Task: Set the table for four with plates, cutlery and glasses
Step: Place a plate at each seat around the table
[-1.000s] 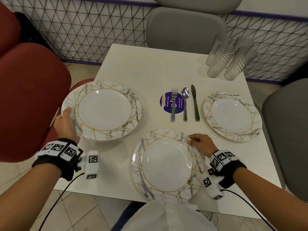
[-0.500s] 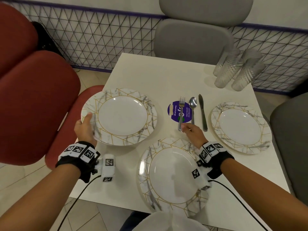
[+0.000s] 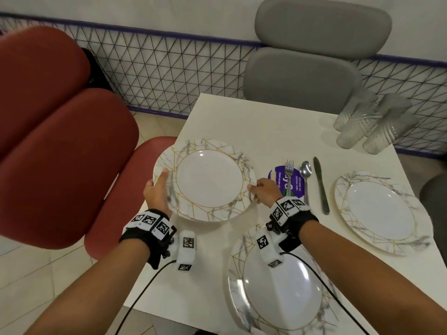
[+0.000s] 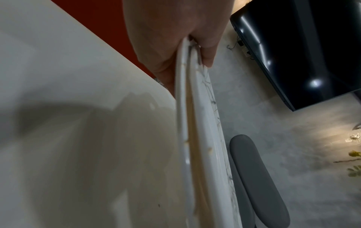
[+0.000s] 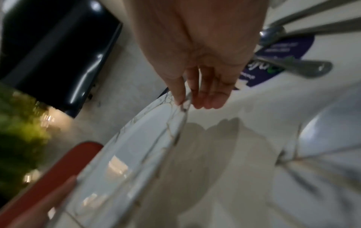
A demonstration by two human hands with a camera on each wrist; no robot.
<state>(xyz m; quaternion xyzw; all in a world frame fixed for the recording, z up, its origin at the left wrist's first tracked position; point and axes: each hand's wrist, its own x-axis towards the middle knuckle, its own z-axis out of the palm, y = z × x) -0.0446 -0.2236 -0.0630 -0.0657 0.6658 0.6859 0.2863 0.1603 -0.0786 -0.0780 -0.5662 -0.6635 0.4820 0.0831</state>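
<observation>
Two marble-patterned plates lie stacked as one pile (image 3: 208, 180) at the table's left edge; the left wrist view shows both rims (image 4: 195, 123). My left hand (image 3: 157, 187) grips the pile's left rim, thumb on top (image 4: 207, 50). My right hand (image 3: 261, 189) pinches the right rim of the pile (image 5: 156, 131). A third plate (image 3: 280, 293) lies at the near edge under my right wrist, and another plate (image 3: 379, 209) lies at the right. A fork (image 3: 289, 170), spoon (image 3: 305, 172) and knife (image 3: 320, 182) lie side by side in the middle.
Several clear glasses (image 3: 372, 124) stand upside down at the white table's (image 3: 242, 122) far right corner. A purple sticker (image 3: 278, 175) lies under the fork. Red chairs (image 3: 60, 153) stand left, a grey chair (image 3: 302, 76) behind, another at the right.
My right hand left the near plate's rim and moved up-left to the stacked plates' right rim. The stack shifted right, further over the table, with my left hand still on it.
</observation>
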